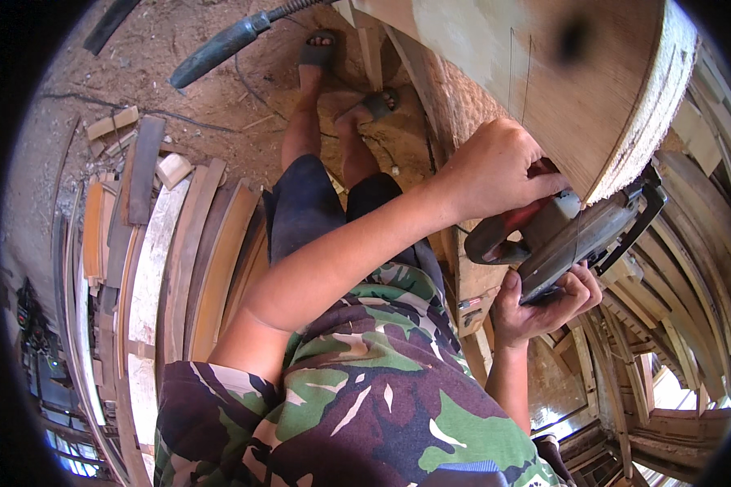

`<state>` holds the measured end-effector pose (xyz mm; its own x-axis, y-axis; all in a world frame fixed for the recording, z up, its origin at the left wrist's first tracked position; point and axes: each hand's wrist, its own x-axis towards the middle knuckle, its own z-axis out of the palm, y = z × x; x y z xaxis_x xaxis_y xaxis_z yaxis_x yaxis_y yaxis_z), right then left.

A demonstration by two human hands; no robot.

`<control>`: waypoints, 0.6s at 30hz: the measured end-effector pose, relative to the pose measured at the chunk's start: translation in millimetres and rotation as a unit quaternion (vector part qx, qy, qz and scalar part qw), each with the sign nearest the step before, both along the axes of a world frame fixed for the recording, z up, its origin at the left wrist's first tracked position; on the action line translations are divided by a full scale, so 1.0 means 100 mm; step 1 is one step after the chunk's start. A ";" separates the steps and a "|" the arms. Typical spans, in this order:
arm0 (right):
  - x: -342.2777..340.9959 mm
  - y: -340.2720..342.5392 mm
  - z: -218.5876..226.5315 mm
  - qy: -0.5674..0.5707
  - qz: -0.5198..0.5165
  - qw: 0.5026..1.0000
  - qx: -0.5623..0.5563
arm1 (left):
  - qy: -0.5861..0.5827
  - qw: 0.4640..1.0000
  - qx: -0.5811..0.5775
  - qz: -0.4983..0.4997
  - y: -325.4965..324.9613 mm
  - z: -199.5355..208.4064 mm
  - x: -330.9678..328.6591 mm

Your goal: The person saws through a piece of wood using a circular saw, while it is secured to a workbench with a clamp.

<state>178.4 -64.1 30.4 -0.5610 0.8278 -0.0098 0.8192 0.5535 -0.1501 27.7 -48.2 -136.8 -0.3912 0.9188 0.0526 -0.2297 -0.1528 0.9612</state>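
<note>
A hand-held power tool with a red and grey body and a black loop handle, by its look a circular saw (pixel 581 235), is held tilted against the underside of a large wooden slab (pixel 593 89). My left hand (pixel 508 166) reaches across from the left and is closed on the saw's upper part, beneath the slab's edge; some of its fingers are hidden. From below, my right hand (pixel 548 304) grips the saw's grey lower side, thumb on one face and fingers curled behind. I cannot make out the blade. Thin dark lines run across the slab, and its right edge is pale and rough.
Long planks (pixel 150 292) lie stacked at the left, with short offcuts (pixel 114 122) beyond them. More curved-looking boards (pixel 674 268) fill the right side. A dark handle on a ribbed cable (pixel 223 49) hangs at the top, and a cord (pixel 138 109) crosses the dirt floor.
</note>
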 end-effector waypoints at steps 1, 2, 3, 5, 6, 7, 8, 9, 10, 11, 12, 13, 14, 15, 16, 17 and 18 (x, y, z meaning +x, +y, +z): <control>-0.01 0.01 -0.01 0.002 0.007 1.000 0.002 | 0.000 1.000 0.001 0.004 0.00 0.00 0.00; -0.01 0.02 -0.01 0.004 0.014 1.000 0.005 | -0.001 1.000 0.004 0.004 0.01 0.01 0.01; 0.00 0.02 -0.01 -0.001 0.016 1.000 0.007 | -0.002 1.000 0.006 0.003 0.03 0.01 0.00; 0.02 0.02 0.00 -0.010 0.022 1.000 0.012 | -0.012 1.000 0.016 -0.008 0.07 0.00 -0.01; 0.02 0.02 -0.01 -0.006 0.017 1.000 0.011 | -0.019 0.999 0.020 -0.017 0.09 -0.01 -0.01; 0.01 0.01 -0.01 -0.003 0.012 1.000 0.009 | -0.024 0.999 0.024 -0.027 0.11 -0.02 -0.02; 0.01 0.01 -0.01 0.001 0.007 1.000 0.007 | -0.039 0.998 0.026 -0.040 0.12 -0.04 -0.03; 0.01 0.00 -0.02 0.004 -0.001 1.000 0.005 | -0.041 0.997 0.028 -0.055 0.12 -0.06 -0.03; 0.01 -0.01 -0.02 0.006 -0.009 1.000 0.002 | -0.044 0.996 0.030 -0.069 0.13 -0.08 -0.03; 0.01 -0.01 -0.02 0.009 -0.017 1.000 -0.001 | -0.051 0.994 0.018 -0.091 0.12 -0.10 -0.04; 0.01 -0.02 -0.02 0.016 -0.033 0.999 -0.005 | -0.085 0.991 0.013 -0.104 0.08 -0.09 -0.09; 0.01 -0.03 -0.02 0.023 -0.050 0.998 -0.010 | -0.118 0.986 0.008 -0.115 0.05 -0.08 -0.14; 0.01 -0.03 -0.01 0.031 -0.066 0.997 -0.014 | -0.151 0.981 0.002 -0.125 0.02 -0.06 -0.18; 0.00 -0.03 -0.01 0.036 -0.074 0.996 -0.016 | -0.180 0.976 0.000 -0.120 -0.03 -0.05 -0.22; -0.01 -0.04 -0.01 0.042 -0.083 0.995 -0.018 | -0.203 0.972 -0.008 -0.122 -0.07 -0.01 -0.25; -0.02 -0.04 -0.01 0.048 -0.092 0.994 -0.020 | -0.227 0.966 -0.016 -0.123 -0.12 0.02 -0.28; -0.01 -0.04 0.00 0.045 -0.089 0.995 -0.019 | -0.250 0.960 -0.024 -0.122 -0.16 0.06 -0.31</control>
<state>177.0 -67.7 30.0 -0.4059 0.9139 0.0009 0.8860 0.3938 -0.2448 -3.6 -64.2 -130.6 -0.1290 0.9830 -0.1306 -0.6878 0.0061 0.7259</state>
